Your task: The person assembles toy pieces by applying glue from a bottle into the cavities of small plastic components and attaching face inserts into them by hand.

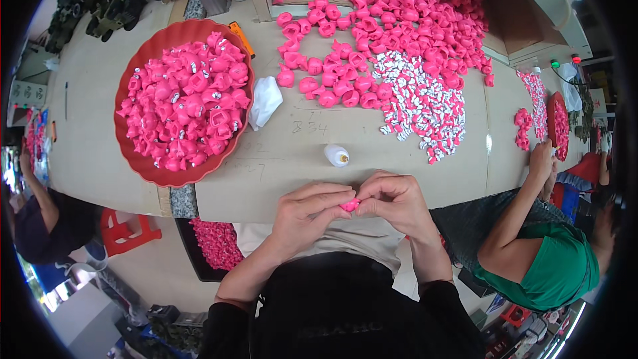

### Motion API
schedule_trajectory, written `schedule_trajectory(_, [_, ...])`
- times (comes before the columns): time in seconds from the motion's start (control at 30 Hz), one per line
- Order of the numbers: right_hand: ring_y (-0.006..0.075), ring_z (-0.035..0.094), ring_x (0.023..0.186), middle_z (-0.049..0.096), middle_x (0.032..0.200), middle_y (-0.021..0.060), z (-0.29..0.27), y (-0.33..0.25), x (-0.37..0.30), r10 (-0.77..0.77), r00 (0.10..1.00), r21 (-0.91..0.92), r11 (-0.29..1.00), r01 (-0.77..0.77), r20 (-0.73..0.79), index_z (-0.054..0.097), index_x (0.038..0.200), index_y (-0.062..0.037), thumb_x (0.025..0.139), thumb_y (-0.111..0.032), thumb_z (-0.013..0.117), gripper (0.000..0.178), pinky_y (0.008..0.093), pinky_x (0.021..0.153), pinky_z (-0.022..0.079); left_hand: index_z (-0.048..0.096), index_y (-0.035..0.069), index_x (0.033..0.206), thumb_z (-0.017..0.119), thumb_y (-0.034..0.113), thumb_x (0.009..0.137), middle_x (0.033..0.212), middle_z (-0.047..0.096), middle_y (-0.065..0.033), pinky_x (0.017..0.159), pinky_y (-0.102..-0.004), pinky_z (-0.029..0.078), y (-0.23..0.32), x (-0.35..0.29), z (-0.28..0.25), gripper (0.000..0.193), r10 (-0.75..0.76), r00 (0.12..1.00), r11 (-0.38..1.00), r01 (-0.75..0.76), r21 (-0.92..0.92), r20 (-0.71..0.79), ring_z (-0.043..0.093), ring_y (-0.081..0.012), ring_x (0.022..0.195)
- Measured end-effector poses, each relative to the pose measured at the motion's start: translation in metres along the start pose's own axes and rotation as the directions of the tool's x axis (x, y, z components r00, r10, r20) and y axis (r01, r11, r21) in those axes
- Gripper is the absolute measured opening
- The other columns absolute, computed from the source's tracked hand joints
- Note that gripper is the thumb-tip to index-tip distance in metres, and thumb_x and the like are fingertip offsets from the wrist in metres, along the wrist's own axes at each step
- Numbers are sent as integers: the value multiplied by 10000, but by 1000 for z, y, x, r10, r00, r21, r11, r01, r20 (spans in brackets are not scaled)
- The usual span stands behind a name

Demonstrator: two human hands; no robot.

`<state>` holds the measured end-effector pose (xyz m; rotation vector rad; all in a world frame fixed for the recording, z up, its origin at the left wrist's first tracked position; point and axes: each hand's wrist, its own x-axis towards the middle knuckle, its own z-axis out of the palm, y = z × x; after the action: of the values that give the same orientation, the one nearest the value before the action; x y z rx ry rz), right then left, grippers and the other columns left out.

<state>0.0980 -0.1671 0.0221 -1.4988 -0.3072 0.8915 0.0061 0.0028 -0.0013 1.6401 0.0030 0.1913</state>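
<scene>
Between my two hands, just over the table's near edge, is a small pink plastic piece (350,205). My left hand (311,209) pinches it from the left, thumb and fingers closed on it. From the other side, my right hand (392,201) grips it with bent fingers. The fingers cover much of the piece. A small white bottle (336,155) with a brass-coloured tip stands just beyond my hands. Farther off lie a heap of small white-and-pink pieces (422,106) and a spread of hollow pink shells (352,80).
A red scalloped basin (126,130) full of pink parts stands at left, beside a crumpled white tissue (266,101) and an orange tool (242,39). A black tray (193,253) of pink pieces sits below the table. A person in green (541,263) works at right; another person (50,219) sits at left.
</scene>
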Motion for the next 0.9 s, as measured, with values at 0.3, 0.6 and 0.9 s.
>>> schedule_trajectory(0.3, [102,526,694,623,749,43,3,3,-3,-136,989,-119,984,129,-57,678,780,6,697,16,741,104,229,577,394,698,27,946,657,-104,695,953,652,-99,673,-258,561,3,0,2,286,59,997,994,-55,95,-44,645,-172,807])
schedule_trajectory(0.6, [83,523,663,626,721,16,12,1,-5,-184,980,-171,971,170,-74,694,774,-29,690,-4,745,101,226,550,406,679,18,932,699,-42,689,931,659,-92,673,-297,536,8,1,-6,252,92,996,985,-89,147,-20,646,-212,794])
schedule_trajectory(0.9, [104,507,711,632,883,49,12,-4,17,-351,900,-397,888,232,-259,673,949,-30,640,-44,779,327,228,572,379,657,21,979,718,7,667,1081,600,-117,905,-330,418,61,53,-63,319,446,831,647,-44,761,-331,550,-238,1041])
